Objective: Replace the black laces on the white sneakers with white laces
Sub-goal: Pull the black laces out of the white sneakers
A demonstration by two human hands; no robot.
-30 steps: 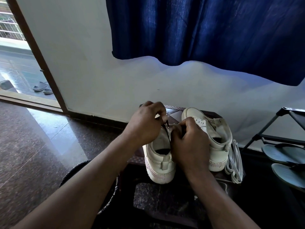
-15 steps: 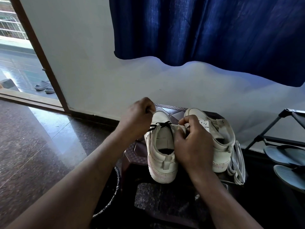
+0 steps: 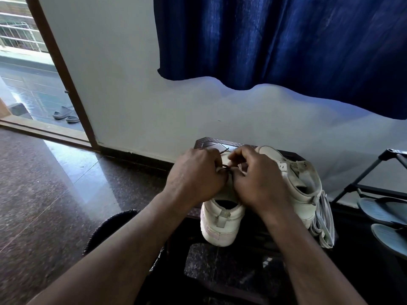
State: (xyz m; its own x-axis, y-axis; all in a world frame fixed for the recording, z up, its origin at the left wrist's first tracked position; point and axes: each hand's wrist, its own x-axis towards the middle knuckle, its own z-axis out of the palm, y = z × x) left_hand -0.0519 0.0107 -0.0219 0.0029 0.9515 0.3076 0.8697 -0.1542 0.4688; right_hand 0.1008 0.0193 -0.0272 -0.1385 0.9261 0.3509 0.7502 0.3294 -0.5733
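Bent over the near white sneaker (image 3: 221, 223), heel toward the wearer, directly under both hands. Pinching the black lace (image 3: 225, 166) in the curled fingers of the left hand (image 3: 196, 175). Nipping what looks like the same lace, though hard to tell, with thumb and bent fingers of the right hand (image 3: 257, 179), knuckles close to the left's. Just right of the right hand, a second white sneaker (image 3: 295, 179). Against its far side, a bundle of white laces (image 3: 326, 223). Beneath the hands, a dark stool (image 3: 207, 143). Well right of both hands, grey sandals (image 3: 383, 211) on a rack (image 3: 374, 164).
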